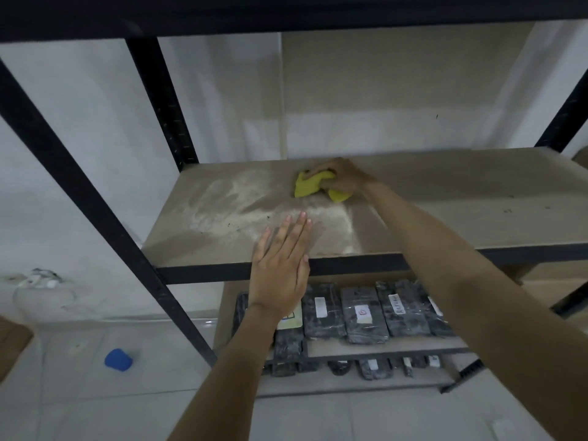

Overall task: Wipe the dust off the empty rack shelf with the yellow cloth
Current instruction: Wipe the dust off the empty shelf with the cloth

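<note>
The empty rack shelf is a brown board in a black metal frame, with a pale patch of dust across its left half. My right hand reaches to the back middle of the board and is closed over the crumpled yellow cloth, pressing it on the surface at the dust's right edge. My left hand lies flat, fingers together, over the shelf's front edge, holding nothing. The shelf's right half looks darker, with little dust.
Black uprights stand at the left and back left. The shelf below holds several dark wrapped packs with white labels. On the tiled floor at the left lie a blue cup and a white cable bundle.
</note>
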